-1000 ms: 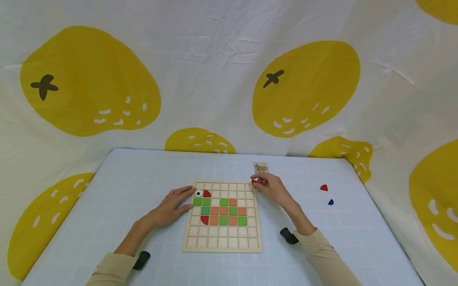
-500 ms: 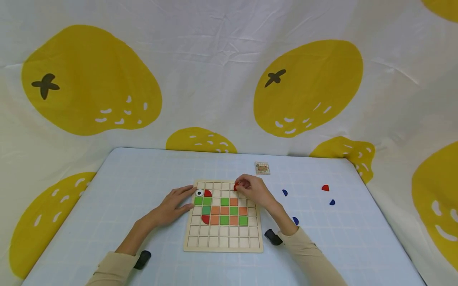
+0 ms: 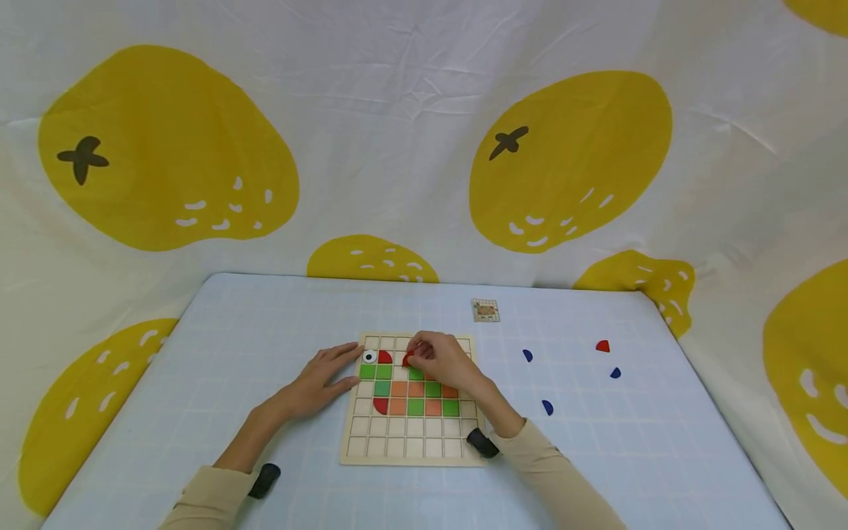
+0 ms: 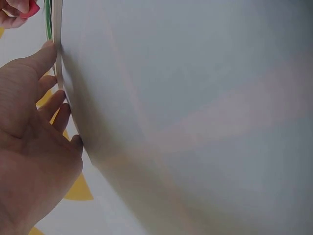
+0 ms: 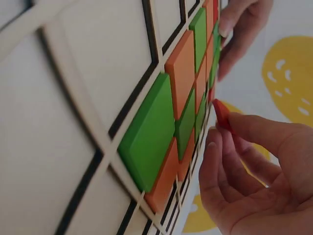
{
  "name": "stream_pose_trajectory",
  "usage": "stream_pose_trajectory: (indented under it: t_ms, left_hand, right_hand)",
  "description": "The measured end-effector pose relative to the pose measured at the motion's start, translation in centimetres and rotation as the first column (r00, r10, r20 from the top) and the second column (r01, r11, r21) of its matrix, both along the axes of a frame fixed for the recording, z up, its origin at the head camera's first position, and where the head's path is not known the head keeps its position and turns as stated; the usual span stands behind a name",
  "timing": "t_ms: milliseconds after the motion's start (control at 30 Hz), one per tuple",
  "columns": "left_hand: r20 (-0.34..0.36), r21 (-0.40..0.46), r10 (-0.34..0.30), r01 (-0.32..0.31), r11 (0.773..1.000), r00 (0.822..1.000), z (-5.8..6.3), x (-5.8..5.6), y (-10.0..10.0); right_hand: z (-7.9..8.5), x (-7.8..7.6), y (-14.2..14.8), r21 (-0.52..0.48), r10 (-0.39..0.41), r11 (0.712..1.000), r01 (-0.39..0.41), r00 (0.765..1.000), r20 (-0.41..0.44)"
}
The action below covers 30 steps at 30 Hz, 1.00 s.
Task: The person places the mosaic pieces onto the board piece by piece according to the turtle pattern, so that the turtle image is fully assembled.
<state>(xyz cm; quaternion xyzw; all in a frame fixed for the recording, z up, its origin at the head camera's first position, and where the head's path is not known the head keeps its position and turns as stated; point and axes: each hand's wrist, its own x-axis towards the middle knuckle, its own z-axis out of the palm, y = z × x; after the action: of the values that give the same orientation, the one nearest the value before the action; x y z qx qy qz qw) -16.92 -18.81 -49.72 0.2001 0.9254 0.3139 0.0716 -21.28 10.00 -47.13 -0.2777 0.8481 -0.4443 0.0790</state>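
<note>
A wooden grid board (image 3: 414,449) lies on the table, with green, orange and red tiles in its squares and a round eye tile (image 3: 369,357) near the upper left. My right hand (image 3: 440,361) pinches a red quarter-round tile (image 5: 222,113) between thumb and fingers, over the upper middle of the board. In the right wrist view the held tile is close to the board's surface; contact cannot be told. With fairly straight fingers my left hand (image 3: 324,379) touches the board's left edge. The left wrist view shows those fingertips along the edge.
A small pattern card (image 3: 486,311) lies behind the board to the right. Another red quarter-round tile (image 3: 602,346) and several blue pieces, including one blue piece (image 3: 547,407), are scattered on the table's right side. A fruit-print cloth (image 3: 424,147) hangs behind.
My right hand has carried the red tile leftward from the board's right edge to its upper middle, uncovering the card and two blue pieces. The left hand stays at the left edge.
</note>
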Motion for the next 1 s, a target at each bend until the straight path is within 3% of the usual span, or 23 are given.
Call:
stream_pose_trajectory:
  t_ms: [733,1000]
  left_hand:
    - [0.014,0.000,0.006,-0.006,1.000,1.000,0.1,0.0,0.0]
    - [0.010,0.001,0.006,-0.006,1.000,1.000,0.2,0.0,0.1]
  right_hand:
    - [0.1,0.2,-1.3,0.115,0.091,0.989,-0.093,0.996,0.023]
    - [0.0,0.1,-1.2,0.116,0.112,0.987,-0.113,0.994,0.019]
